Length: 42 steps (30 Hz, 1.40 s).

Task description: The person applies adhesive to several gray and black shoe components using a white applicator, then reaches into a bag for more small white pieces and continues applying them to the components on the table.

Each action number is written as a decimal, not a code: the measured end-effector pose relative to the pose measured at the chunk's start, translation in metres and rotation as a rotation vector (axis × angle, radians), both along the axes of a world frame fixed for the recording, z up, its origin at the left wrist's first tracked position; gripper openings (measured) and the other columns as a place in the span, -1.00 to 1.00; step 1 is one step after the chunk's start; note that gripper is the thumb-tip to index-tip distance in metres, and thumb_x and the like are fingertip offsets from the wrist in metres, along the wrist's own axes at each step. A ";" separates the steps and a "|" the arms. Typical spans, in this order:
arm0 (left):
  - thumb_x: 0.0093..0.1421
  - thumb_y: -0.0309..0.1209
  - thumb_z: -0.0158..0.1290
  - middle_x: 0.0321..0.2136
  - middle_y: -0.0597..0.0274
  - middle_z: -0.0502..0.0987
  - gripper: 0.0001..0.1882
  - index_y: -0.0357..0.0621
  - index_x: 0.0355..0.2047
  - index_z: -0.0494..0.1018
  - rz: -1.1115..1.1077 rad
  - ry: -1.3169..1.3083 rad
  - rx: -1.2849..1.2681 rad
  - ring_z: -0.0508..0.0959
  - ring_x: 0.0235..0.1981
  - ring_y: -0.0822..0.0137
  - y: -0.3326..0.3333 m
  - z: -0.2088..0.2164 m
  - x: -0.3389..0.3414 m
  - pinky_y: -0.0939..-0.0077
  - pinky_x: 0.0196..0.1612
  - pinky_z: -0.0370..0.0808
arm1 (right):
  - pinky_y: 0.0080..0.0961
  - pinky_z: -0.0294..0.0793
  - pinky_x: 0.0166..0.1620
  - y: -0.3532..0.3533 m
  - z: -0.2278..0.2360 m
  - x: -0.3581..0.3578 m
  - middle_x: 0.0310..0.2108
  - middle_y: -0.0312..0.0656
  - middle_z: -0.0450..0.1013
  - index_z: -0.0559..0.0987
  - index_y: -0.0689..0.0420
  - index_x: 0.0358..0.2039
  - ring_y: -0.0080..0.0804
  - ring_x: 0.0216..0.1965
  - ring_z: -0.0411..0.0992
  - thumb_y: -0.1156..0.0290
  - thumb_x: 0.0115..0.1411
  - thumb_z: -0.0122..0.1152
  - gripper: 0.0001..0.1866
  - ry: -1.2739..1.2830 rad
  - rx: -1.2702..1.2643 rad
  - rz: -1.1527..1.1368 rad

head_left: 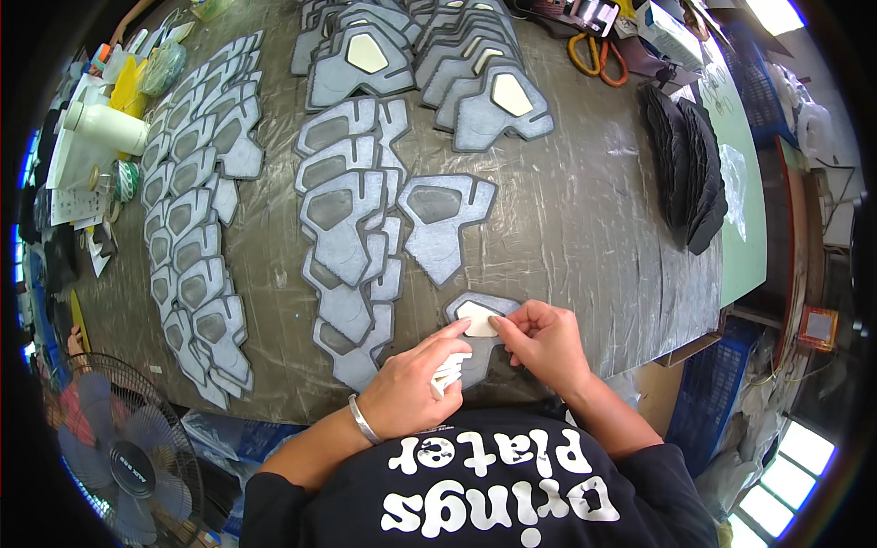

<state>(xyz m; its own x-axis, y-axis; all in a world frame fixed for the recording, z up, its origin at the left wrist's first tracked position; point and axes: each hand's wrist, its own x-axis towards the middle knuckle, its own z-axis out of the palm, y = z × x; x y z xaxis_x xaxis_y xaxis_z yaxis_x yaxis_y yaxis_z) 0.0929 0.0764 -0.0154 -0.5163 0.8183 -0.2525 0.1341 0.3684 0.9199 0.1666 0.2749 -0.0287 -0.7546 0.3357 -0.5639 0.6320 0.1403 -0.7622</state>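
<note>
Near the front edge of the table lies a grey cut piece [481,363] with dark edges, partly covered by my hands. Over its dark recess sits a white pad [475,320] with angled sides. My right hand [550,342] pinches the pad's right side between thumb and fingers. My left hand [416,382] curls round a small stack of white pads [448,373], while a fingertip touches the left edge of the placed pad. Just beyond is a single grey piece [442,219] whose recess holds no pad.
Overlapping grey pieces form rows at the left [196,228] and middle [343,210]. Padded pieces [512,96] lie at the back. Scissors [598,59], a black stack [683,169], a pale bottle [108,128] and a fan [132,466] surround the work area.
</note>
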 end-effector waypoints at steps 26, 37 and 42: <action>-0.06 -0.54 0.11 0.19 -0.24 0.26 -0.63 -0.20 -0.16 0.45 0.340 0.151 0.044 0.57 -0.15 0.15 0.022 -0.014 -0.038 0.46 -0.18 0.47 | -0.68 0.39 -0.33 0.085 0.006 -0.075 -0.39 -0.32 0.51 0.55 0.33 -0.18 -0.66 -0.36 0.41 0.49 0.13 0.23 -0.75 0.532 -0.045 -0.157; -0.05 -0.44 0.11 0.20 -0.34 0.18 -0.62 -0.16 -0.16 0.41 0.338 0.226 -0.031 0.49 -0.04 -0.18 0.019 -0.015 -0.026 0.19 -0.06 0.46 | -0.31 0.39 -0.01 0.039 -0.005 -0.112 -0.08 -0.08 0.38 0.54 0.22 -0.12 -0.09 -0.02 0.35 0.29 -0.02 0.37 -0.54 0.517 0.824 0.401; -0.07 -0.50 0.13 0.20 -0.24 0.25 -0.64 -0.21 -0.19 0.43 0.267 0.140 -0.029 0.59 -0.16 -0.03 0.017 -0.014 -0.018 0.34 -0.18 0.51 | -0.32 0.41 -0.05 0.052 -0.016 -0.094 -0.13 -0.11 0.39 0.53 0.20 -0.21 -0.13 -0.07 0.39 0.34 -0.03 0.38 -0.63 0.493 0.705 0.387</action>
